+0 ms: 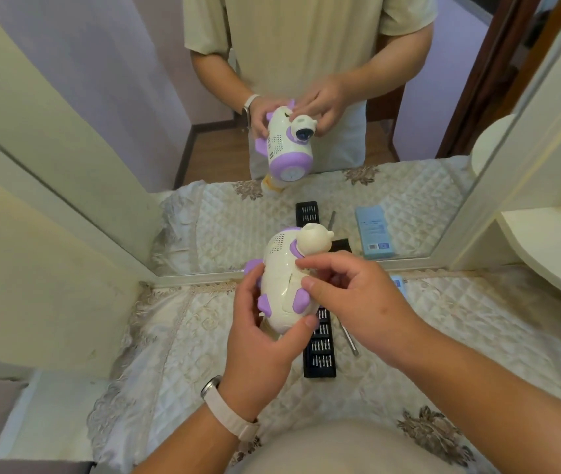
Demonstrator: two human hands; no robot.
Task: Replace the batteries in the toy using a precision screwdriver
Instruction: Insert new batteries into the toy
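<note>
A black bit case (320, 357), its rows of bits (322, 345) partly hidden by the hands, is seen on the quilted desk (169, 336). A blue box (398, 283) is mostly covered. The toy (281, 278) is held above the case, the left hand (258, 354) grip wrapped round its near end, the right hand (357, 302) pinching its right side.

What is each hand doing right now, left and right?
Left hand: grips the toy from below, fingers curled round it.
Right hand: thumb and forefinger pinch the toy's upper side.
</note>
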